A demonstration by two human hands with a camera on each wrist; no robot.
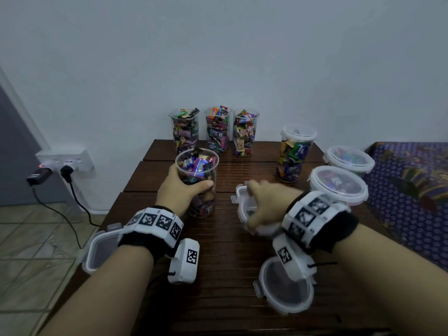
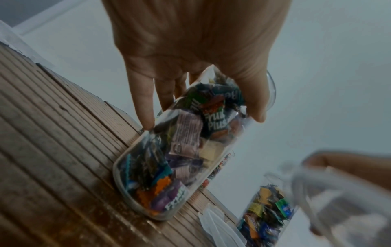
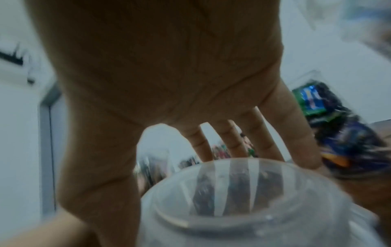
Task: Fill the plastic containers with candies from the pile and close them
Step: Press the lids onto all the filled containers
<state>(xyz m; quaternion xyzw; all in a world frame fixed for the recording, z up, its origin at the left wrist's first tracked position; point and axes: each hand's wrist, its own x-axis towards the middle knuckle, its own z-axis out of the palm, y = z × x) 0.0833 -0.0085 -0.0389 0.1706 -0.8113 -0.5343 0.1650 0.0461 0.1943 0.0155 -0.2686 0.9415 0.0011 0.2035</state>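
A clear plastic container (image 1: 197, 183), packed to the brim with wrapped candies (image 1: 196, 163), stood open and upright on the table's middle. A round clip-on lid (image 1: 244, 204) was held tilted just to its right. Three more filled, lidless containers (image 1: 214, 129) lined the far edge. Three lidded, filled ones (image 1: 338, 170) stood at the right, and two loose lids (image 1: 286, 289) lay near the front.
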